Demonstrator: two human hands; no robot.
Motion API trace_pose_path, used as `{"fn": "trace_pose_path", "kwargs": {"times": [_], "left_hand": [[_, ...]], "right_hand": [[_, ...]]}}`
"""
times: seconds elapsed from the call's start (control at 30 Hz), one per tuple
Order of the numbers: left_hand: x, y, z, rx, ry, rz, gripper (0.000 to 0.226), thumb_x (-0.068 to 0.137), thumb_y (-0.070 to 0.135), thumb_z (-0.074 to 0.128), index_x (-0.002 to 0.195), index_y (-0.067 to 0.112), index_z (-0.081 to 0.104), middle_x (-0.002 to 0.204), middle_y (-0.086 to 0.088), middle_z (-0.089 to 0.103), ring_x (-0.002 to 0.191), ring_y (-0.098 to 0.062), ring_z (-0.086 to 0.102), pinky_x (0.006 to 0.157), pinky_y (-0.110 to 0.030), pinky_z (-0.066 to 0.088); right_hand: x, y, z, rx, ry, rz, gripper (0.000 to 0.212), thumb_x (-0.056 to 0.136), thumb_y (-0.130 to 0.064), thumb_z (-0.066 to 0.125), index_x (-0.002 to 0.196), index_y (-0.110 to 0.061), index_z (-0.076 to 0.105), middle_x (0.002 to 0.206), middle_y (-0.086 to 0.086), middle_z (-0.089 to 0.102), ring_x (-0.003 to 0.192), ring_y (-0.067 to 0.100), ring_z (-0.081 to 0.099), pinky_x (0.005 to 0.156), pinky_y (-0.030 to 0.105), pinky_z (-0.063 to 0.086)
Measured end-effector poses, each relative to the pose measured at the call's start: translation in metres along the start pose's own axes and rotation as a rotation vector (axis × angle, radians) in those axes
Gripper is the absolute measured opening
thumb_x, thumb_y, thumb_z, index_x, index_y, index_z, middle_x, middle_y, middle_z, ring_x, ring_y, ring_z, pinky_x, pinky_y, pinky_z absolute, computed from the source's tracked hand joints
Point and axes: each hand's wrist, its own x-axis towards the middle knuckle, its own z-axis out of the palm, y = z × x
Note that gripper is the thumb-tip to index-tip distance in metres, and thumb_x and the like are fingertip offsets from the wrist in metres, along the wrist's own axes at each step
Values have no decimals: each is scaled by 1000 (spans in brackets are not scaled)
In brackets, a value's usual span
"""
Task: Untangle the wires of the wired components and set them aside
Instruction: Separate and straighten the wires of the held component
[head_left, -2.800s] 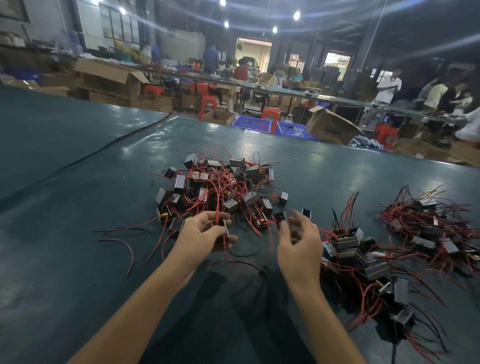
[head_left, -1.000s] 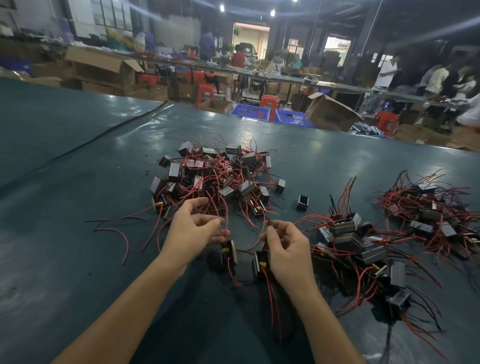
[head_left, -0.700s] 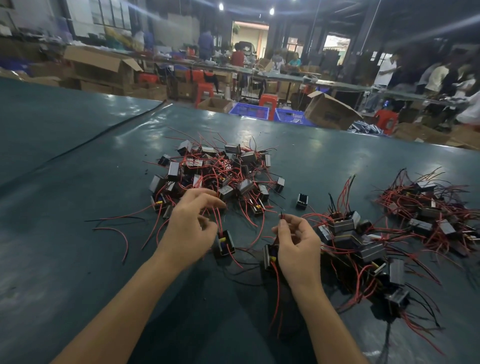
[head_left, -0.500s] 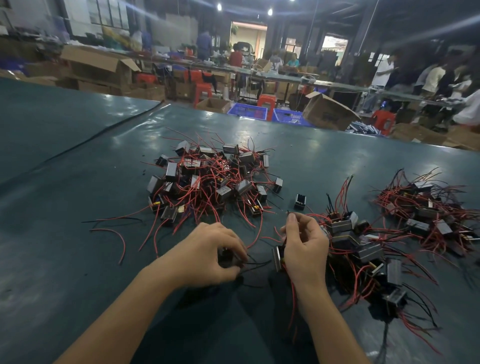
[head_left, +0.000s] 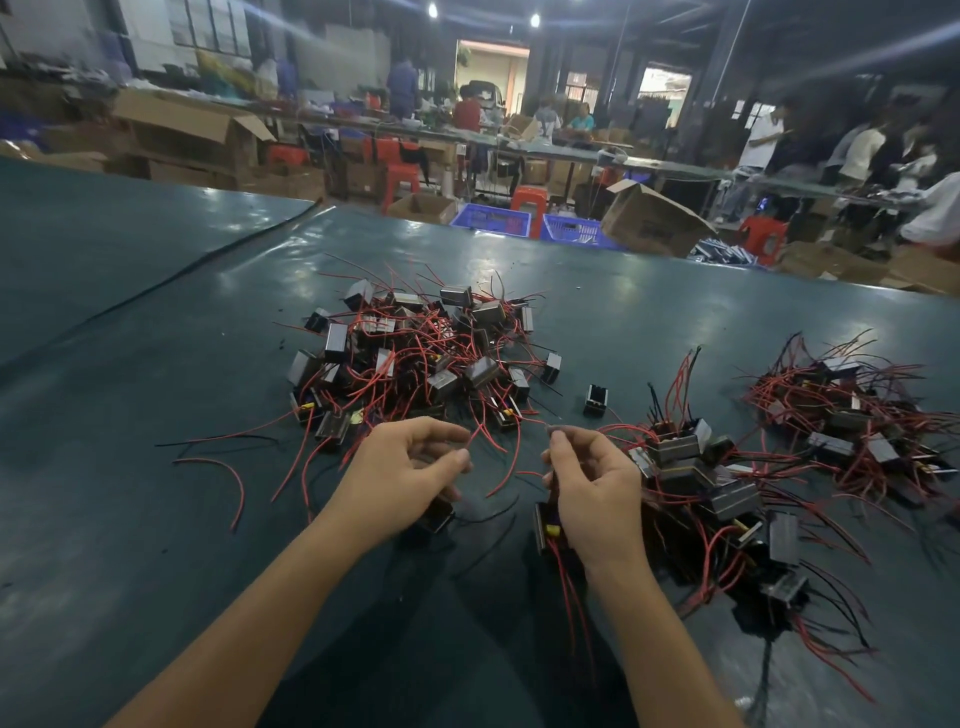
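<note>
While the right hand (head_left: 592, 493) pinches the wire of a wired component (head_left: 545, 527) against its palm, the left hand (head_left: 405, 478) curls over another component (head_left: 439, 517), grip unclear; the tangled pile (head_left: 415, 358) lies just beyond on the table (head_left: 156, 519); separate heaps (head_left: 701, 483) sit right.

My left hand (head_left: 400, 480): forearm outstretched, fingers curled, hold unclear on my feed. My right hand (head_left: 592, 493): forearm outstretched, fingers curled, gripping a wired component (head_left: 544, 525).
</note>
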Motion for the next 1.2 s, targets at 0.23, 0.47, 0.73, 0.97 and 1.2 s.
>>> {"fn": "trace_pose_path", "kwargs": {"times": [0.23, 0.47, 0.73, 0.97, 1.2], "left_hand": [[2, 0, -1, -215, 140, -34, 29, 89, 2, 66, 116, 12, 61, 87, -8, 72, 69, -21, 73, 61, -26, 58], [-6, -3, 5, 324, 145, 304, 37, 89, -4, 57, 107, 28, 65, 114, 3, 59, 77, -10, 65, 70, -26, 56], [-11, -1, 11, 811, 157, 774, 21, 73, 4, 68, 89, 15, 77, 114, 1, 69, 107, -18, 60, 94, -35, 40], [-19, -3, 24, 867, 43, 638, 30, 83, 32, 52, 93, 17, 75, 104, 5, 69, 95, -18, 65, 88, -27, 38], [-23, 15, 18, 726, 447, 927, 14, 82, 17, 69, 95, 19, 74, 111, 0, 54, 90, -20, 54, 82, -30, 40]], "right_hand": [[-5, -9, 2, -14, -104, 29, 19, 94, -4, 59, 95, -22, 66, 77, -3, 70, 64, 12, 65, 70, 34, 58], [-5, -12, 0, -12, -136, 63, 24, 94, 0, 55, 96, -20, 67, 71, -7, 68, 60, 8, 63, 67, 35, 56], [-6, -11, 1, -34, -164, 66, 17, 90, -5, 65, 103, -15, 68, 82, -1, 71, 71, 10, 68, 69, 31, 59], [-8, -12, 2, -57, -185, 68, 22, 91, -2, 63, 103, -19, 68, 87, 6, 67, 77, 29, 69, 78, 47, 58], [-10, -12, 1, -11, -228, 120, 22, 93, -1, 58, 101, -19, 68, 82, 5, 66, 66, 15, 67, 68, 41, 58]]}}
